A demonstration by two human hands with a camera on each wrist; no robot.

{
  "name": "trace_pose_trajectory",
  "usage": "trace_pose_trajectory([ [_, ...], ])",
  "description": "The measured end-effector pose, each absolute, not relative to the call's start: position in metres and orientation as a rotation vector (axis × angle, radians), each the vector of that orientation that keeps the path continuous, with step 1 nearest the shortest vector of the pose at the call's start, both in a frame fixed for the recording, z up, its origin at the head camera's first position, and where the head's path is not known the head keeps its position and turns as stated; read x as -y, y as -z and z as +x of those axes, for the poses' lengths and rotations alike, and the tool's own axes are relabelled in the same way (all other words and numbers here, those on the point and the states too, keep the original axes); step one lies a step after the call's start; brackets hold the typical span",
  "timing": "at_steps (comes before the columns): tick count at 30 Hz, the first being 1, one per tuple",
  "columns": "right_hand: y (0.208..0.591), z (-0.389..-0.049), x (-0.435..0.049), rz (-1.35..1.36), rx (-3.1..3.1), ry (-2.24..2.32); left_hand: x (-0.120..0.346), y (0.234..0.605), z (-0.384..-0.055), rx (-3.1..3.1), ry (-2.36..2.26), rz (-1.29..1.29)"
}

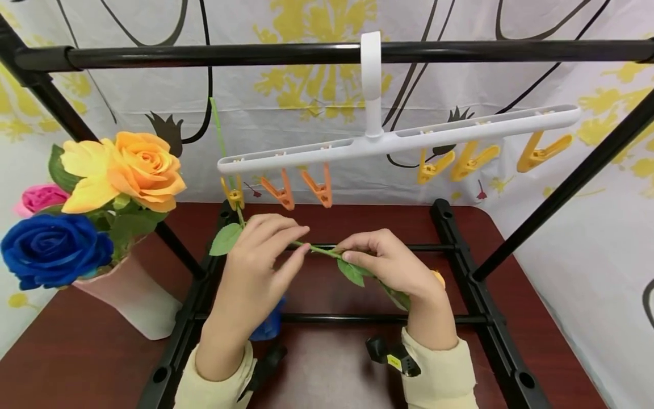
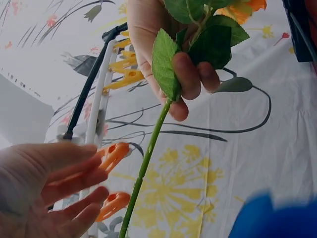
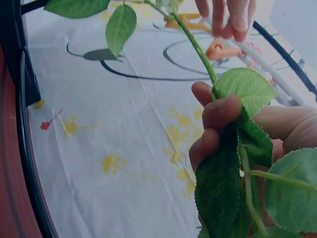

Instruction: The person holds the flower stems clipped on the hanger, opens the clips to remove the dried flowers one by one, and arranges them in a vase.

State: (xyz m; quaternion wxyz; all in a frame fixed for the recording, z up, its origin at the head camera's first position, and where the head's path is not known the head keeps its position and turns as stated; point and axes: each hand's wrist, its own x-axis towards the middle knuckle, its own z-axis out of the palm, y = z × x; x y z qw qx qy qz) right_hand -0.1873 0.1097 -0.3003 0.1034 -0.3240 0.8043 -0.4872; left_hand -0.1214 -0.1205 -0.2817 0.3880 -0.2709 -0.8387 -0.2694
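Observation:
My right hand (image 1: 390, 264) grips the leafy green stem of an artificial flower (image 3: 194, 44). Its orange-yellow bloom (image 2: 242, 10) is mostly hidden behind the right wrist in the head view. Beside the bare end of that stem, my left hand (image 1: 260, 264) has its fingers loosely extended, holding nothing. In the left wrist view they look apart from the stem. A second stem (image 1: 217, 125) is clamped in the leftmost yellow clip (image 1: 233, 194), with a leaf (image 1: 225, 240) below. A blue bloom (image 1: 268, 325) shows low down, partly behind my left wrist.
A white hanger (image 1: 375, 142) hangs tilted from a black rack bar (image 1: 214, 55). It carries two orange clips (image 1: 321, 186) and, on the right, several yellow clips (image 1: 472, 162). On the left stands a pale vase (image 1: 138, 301) with blue, pink and yellow-orange flowers.

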Motion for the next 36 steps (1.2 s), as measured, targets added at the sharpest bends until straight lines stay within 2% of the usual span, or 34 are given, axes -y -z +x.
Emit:
trace_pose_trajectory([
  [10,0.298,-0.18,-0.094,-0.994,-2.058,1.6,0.123,0.283,-0.123,2.245,0.682,-0.963],
  [19,0.296,-0.178,-0.1,-0.915,-1.911,1.672,0.119,0.288,-0.129,2.258,0.698,-1.016],
  [36,0.293,-0.176,-0.105,-0.936,-1.657,1.765,0.12,0.288,-0.128,2.117,0.536,-1.168],
])
